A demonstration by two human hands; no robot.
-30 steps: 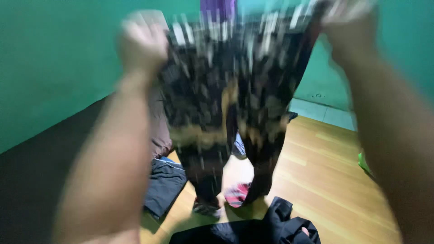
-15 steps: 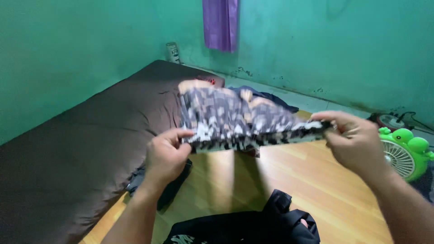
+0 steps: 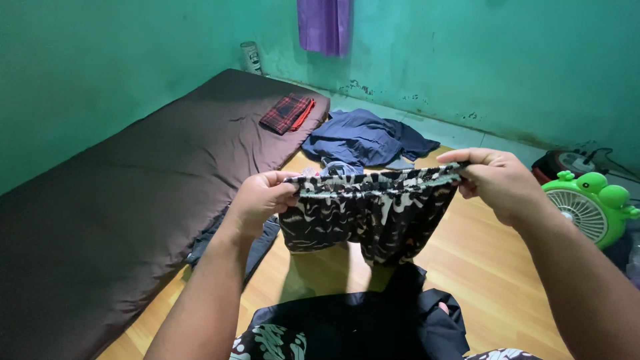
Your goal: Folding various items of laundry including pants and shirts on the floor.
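A pair of black shorts with a white wavy pattern (image 3: 363,217) hangs in front of me, stretched by its waistband. My left hand (image 3: 261,200) pinches the waistband's left end and my right hand (image 3: 499,181) pinches its right end. The two short legs dangle over the wooden floor (image 3: 480,267). Below them, close to me, lies a heap of black clothing (image 3: 360,327).
A dark brown mattress (image 3: 133,200) lies along the left wall with a folded red plaid cloth (image 3: 287,113) on it. Blue garments (image 3: 363,139) are heaped on the floor beyond. A green frog-shaped fan (image 3: 590,203) stands at the right. A purple cloth (image 3: 325,25) hangs on the green wall.
The shorts were held high and shaken, then swung out flat. Now both hands are lower and hold the waistband level, with the legs hanging down.
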